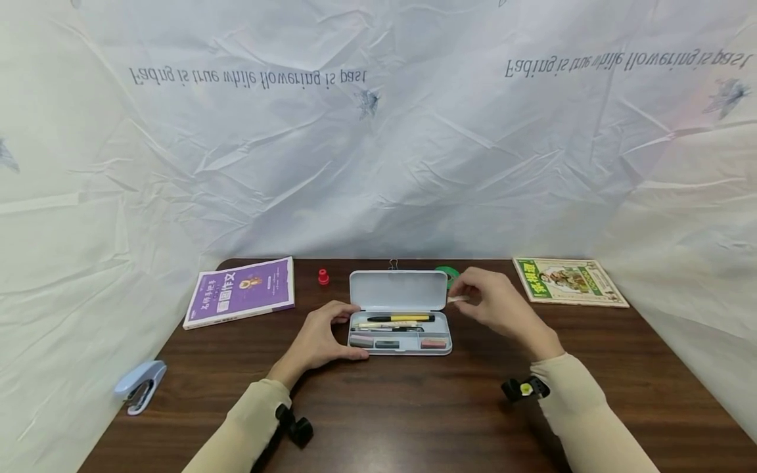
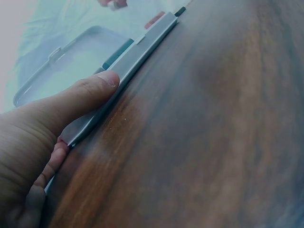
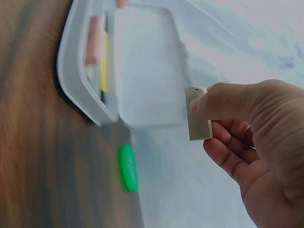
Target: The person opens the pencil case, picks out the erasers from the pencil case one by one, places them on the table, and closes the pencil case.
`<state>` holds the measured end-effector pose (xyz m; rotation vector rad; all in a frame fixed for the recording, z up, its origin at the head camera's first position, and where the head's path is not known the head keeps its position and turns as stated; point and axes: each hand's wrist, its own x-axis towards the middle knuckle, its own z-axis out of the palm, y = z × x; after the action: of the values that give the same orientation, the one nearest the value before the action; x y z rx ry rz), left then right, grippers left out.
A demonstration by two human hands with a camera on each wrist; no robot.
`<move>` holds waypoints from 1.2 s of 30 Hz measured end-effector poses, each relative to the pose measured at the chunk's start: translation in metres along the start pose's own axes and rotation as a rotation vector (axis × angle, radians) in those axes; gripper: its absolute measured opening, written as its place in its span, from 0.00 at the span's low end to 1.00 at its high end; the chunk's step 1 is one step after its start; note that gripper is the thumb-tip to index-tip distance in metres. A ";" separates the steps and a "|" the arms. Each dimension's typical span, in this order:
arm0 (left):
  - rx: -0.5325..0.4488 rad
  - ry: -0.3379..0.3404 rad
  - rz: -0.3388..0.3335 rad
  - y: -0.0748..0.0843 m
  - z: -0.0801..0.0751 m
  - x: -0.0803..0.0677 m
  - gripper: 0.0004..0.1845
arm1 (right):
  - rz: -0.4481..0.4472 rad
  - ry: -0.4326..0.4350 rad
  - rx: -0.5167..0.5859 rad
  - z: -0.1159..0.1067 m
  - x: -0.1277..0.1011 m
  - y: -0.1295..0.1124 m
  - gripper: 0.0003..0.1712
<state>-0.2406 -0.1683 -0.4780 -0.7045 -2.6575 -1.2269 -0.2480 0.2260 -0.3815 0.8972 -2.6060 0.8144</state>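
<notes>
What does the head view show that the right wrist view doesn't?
Only the head view shows the left hand gripping the left end of the open pencil case, the purple book, the red cap, the stapler, the green-covered book and the pens and erasers sorted in the tray. Only the right wrist view shows plainly that the right hand pinches a small off-white block between thumb and fingers. Both show the case with its lid up, the green tape roll and the wooden table.
</notes>
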 end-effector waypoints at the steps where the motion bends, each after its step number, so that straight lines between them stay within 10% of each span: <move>1: -0.001 0.000 -0.001 0.000 0.000 0.000 0.49 | -0.003 0.013 -0.012 -0.005 -0.002 0.002 0.15; 14: -0.004 0.005 -0.014 0.000 0.000 -0.001 0.49 | 0.066 0.092 -0.184 -0.053 -0.054 0.038 0.17; 36: -0.014 0.005 -0.016 0.002 -0.001 -0.001 0.49 | 0.327 -0.292 -0.062 -0.050 -0.089 0.078 0.12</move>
<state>-0.2392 -0.1683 -0.4762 -0.6831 -2.6582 -1.2504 -0.2247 0.3486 -0.4111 0.6190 -3.0707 0.7185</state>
